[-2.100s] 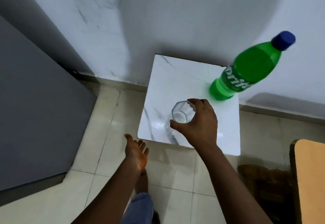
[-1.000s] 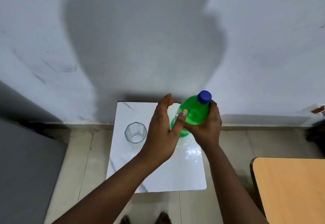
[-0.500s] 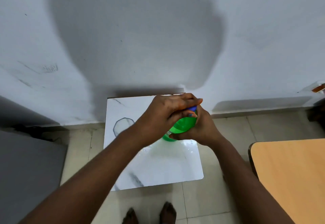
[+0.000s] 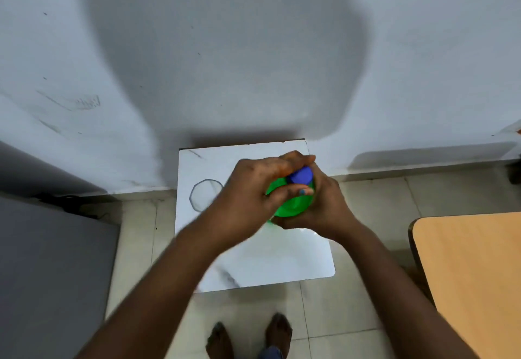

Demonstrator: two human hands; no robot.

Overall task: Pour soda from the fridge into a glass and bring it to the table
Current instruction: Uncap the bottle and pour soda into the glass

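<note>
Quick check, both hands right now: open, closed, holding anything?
Left hand: closed on the blue cap of the green bottle.
Right hand: closed around the green bottle's body.

One bottle (image 4: pixel 290 203), one glass (image 4: pixel 204 195), two hands, two tables.
</note>
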